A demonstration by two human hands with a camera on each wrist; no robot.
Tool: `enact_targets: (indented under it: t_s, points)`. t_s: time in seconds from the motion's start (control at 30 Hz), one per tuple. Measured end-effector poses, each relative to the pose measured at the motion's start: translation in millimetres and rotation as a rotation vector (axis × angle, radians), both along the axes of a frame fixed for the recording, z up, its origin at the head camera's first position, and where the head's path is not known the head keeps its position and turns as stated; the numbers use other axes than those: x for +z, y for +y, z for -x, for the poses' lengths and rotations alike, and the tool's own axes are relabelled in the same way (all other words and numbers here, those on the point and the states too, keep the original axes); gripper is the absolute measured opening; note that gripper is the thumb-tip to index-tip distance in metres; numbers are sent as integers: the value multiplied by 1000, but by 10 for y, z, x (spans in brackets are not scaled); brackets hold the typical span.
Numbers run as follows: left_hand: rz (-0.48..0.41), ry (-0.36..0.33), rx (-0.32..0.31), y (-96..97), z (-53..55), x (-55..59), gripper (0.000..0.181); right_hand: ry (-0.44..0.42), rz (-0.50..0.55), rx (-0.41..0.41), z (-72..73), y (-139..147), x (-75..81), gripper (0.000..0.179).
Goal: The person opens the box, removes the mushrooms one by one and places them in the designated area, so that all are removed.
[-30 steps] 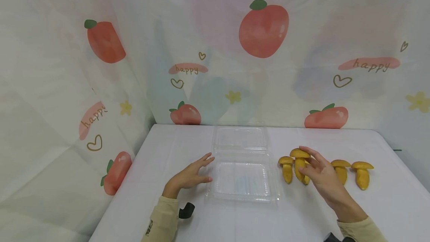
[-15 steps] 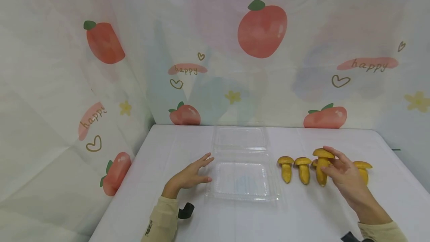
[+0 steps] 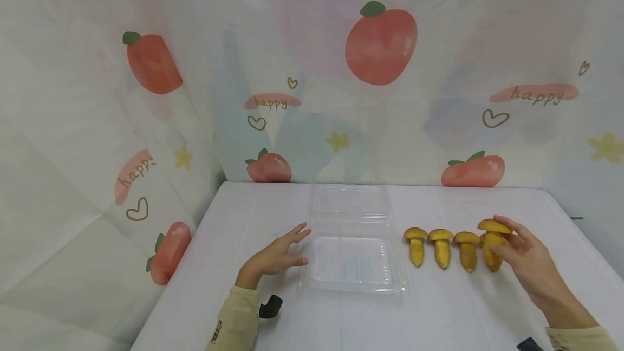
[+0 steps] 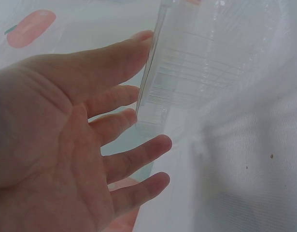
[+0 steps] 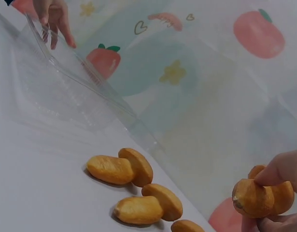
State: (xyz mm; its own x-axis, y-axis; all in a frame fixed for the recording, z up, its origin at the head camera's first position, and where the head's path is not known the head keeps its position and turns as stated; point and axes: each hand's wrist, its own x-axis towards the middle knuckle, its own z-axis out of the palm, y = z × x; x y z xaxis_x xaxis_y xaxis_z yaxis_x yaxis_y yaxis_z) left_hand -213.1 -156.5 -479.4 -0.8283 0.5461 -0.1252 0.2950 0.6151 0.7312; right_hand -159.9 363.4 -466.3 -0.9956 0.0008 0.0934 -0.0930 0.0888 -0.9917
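In the head view my right hand (image 3: pixel 533 267) pinches a yellow mushroom (image 3: pixel 492 251) between thumb and fingers, cap up, at the right of the table. Part of another cap shows behind it. A row of similar mushrooms, the nearest one (image 3: pixel 468 253) just to its left, lies with caps toward the back. In the right wrist view the held mushroom (image 5: pixel 252 198) is seen stem-end on. My left hand (image 3: pixel 277 254) has its fingers extended at the left side of a clear plastic clamshell box (image 3: pixel 400 278); its thumb and fingertips are right at the box wall (image 4: pixel 148 77).
The box's lid (image 3: pixel 348 202) lies folded back toward the rear of the white table (image 3: pixel 361 318). A fruit-printed cloth (image 3: pixel 312 140) hangs behind the table and along the left. A black object (image 3: pixel 271 306) sits by my left sleeve.
My right hand has moved right with the mushroom, passing along the row and uncovering the mushrooms behind it. My left hand and the box have stayed in place.
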Motion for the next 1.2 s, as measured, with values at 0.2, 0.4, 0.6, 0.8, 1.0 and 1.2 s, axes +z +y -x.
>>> enact_targets:
  t_s: [0.2, 0.4, 0.6, 0.8, 1.0, 1.2]
  points:
    - [2, 13, -8, 3, 0, -14, 74, -49, -45, -50, -11, 178, -37, 56]
    - [5, 18, -8, 15, -2, 1, 74, -38, 21, -74, -9, 320, -66, 56]
    - [16, 20, -8, 24, -18, 35, 74, -39, -67, -126, -13, 413, -60, 61]
    - [11, 7, -1, 21, -16, 30, 74, -60, -238, -195, -24, 522, -67, 67]
    - [3, -2, 7, 15, -10, 14, 74, -58, -347, -237, -27, 661, -100, 69]
    - [-5, -8, 9, 4, -1, 4, 74, -64, -412, -266, -26, 770, -151, 69]
